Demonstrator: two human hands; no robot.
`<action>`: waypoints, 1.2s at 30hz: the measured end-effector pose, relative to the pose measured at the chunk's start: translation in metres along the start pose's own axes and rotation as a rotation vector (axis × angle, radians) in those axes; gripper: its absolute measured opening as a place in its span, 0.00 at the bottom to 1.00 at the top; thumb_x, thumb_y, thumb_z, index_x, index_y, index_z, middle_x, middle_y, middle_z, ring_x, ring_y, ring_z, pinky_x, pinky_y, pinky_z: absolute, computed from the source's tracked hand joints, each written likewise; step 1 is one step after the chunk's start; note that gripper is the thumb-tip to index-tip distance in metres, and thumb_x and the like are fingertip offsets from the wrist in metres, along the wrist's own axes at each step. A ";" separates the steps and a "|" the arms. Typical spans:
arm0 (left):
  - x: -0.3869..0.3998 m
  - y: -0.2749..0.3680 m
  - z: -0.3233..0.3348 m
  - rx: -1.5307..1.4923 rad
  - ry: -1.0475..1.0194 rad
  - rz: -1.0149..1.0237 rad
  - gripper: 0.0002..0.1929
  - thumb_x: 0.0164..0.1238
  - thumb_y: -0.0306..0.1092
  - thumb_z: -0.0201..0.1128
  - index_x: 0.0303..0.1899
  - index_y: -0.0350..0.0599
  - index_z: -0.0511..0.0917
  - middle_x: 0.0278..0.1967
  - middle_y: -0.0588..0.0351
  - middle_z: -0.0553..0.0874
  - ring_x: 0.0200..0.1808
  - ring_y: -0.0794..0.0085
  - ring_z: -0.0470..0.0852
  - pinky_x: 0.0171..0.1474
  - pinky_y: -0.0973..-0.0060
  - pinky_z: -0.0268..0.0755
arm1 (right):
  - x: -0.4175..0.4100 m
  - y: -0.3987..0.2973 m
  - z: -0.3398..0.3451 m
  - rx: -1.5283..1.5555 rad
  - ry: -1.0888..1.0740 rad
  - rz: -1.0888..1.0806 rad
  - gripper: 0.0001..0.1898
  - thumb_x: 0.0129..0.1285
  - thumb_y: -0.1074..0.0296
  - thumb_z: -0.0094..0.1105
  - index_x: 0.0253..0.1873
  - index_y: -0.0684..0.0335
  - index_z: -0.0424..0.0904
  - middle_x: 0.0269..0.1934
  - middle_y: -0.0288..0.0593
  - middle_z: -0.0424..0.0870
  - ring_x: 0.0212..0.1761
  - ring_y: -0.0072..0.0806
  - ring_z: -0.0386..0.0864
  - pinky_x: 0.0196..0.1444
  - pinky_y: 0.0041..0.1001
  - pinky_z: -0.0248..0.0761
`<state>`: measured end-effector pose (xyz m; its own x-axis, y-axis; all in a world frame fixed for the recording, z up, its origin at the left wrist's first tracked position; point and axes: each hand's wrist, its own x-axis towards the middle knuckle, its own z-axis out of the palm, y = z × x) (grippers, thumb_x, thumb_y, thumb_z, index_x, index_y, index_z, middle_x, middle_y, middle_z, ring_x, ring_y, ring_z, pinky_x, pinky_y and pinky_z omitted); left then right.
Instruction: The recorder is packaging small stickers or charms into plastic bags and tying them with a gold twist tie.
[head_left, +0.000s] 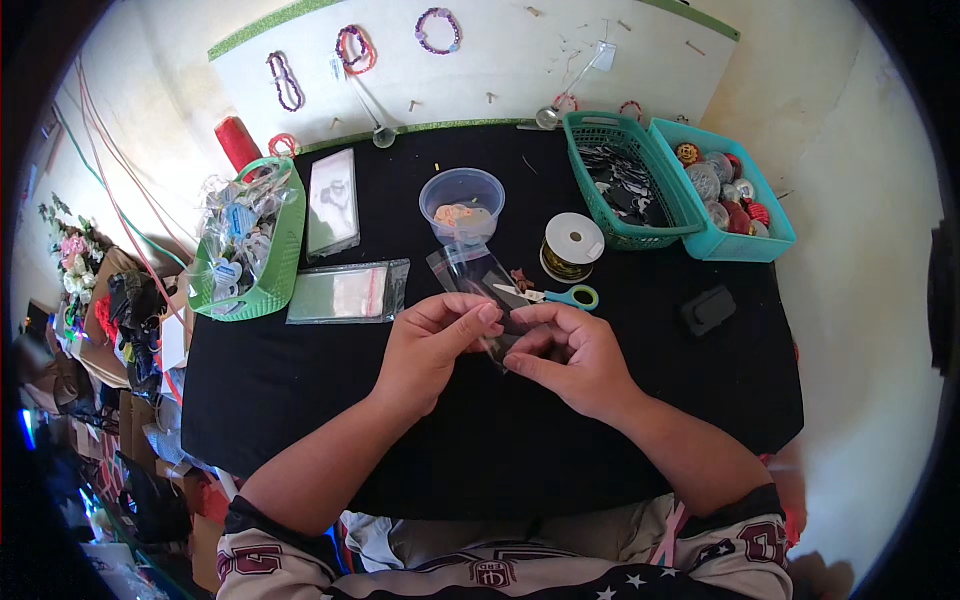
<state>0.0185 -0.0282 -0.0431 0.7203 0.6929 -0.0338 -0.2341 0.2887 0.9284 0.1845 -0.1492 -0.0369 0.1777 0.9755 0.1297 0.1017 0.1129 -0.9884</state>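
A clear plastic bag (466, 264) is pinched between the thumb and fingers of my left hand (427, 349). My right hand (585, 356) grips the lower right part of the same bag, fingers curled. Whether anything is inside it cannot be made out. Just beyond my right fingers lie scissors (574, 297) with blue-green handles, blades pointing left. A small brown piece (523, 280) rests by the blade tips. Behind the bag stands a clear plastic tub (491, 189) holding peach-coloured and pale flat pieces (454, 215). To its right is a white spool of gold cord (559, 264).
Packs of clear plastic bags (330, 202) lie at left, near a green basket (274, 289) of wrapped items. A dark green basket (630, 234) of black-and-white pieces and a turquoise basket (750, 247) of ornaments stand back right. A black object (709, 310) lies at right.
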 end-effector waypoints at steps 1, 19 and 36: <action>0.000 0.001 0.000 0.000 -0.001 0.001 0.08 0.74 0.34 0.64 0.46 0.42 0.82 0.42 0.54 0.87 0.44 0.72 0.86 0.48 0.70 0.80 | -0.001 -0.001 0.001 -0.009 0.023 -0.004 0.19 0.64 0.72 0.69 0.57 0.70 0.75 0.40 0.43 0.87 0.41 0.20 0.84 0.42 0.20 0.75; -0.002 0.010 0.005 -0.004 0.072 -0.071 0.10 0.74 0.37 0.64 0.48 0.42 0.82 0.43 0.53 0.87 0.44 0.71 0.86 0.50 0.69 0.79 | 0.001 0.000 -0.005 0.003 0.107 0.043 0.07 0.64 0.68 0.71 0.40 0.66 0.85 0.30 0.33 0.85 0.29 0.11 0.76 0.31 0.16 0.68; 0.000 0.008 0.002 -0.009 0.063 -0.052 0.06 0.74 0.35 0.64 0.44 0.43 0.82 0.40 0.57 0.87 0.42 0.76 0.85 0.49 0.72 0.78 | 0.000 -0.006 -0.002 -0.021 0.114 0.046 0.09 0.65 0.66 0.70 0.42 0.66 0.86 0.30 0.34 0.86 0.28 0.11 0.76 0.30 0.16 0.67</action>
<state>0.0180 -0.0271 -0.0348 0.6891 0.7170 -0.1051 -0.2038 0.3308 0.9214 0.1855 -0.1504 -0.0310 0.2925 0.9516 0.0938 0.1108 0.0638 -0.9918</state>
